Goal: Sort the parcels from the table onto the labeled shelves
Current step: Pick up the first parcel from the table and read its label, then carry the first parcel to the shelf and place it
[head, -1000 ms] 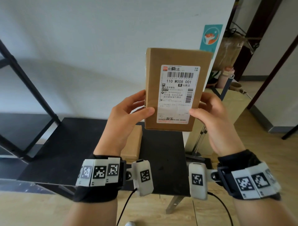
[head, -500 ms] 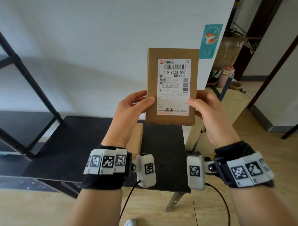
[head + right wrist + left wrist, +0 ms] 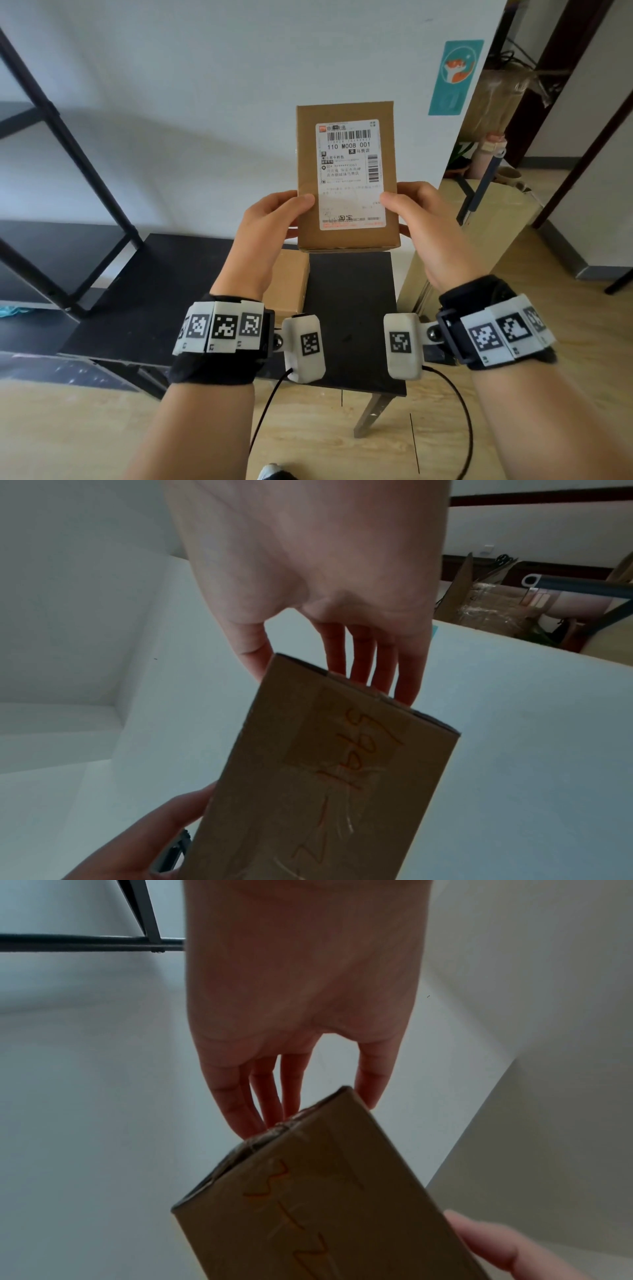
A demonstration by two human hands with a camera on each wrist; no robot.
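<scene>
A brown cardboard parcel with a white shipping label stands upright in the air above the black table. My left hand grips its lower left edge, thumb on the front and fingers behind. My right hand grips the lower right edge the same way. The wrist views show the parcel's back, where orange handwriting runs along the tape, and the fingers of each hand lying against it. A second brown parcel lies flat on the table behind my left wrist, partly hidden.
A black metal shelf rack stands at the left against the white wall. A teal sticker is on the wall corner. Beyond the corner at the right are a light wooden cabinet, bags and a bottle. Wooden floor lies below.
The parcel has been turned to face me squarely and lowered a little, and both hands have drawn closer together on its lower edges. The view has tilted down slightly.
</scene>
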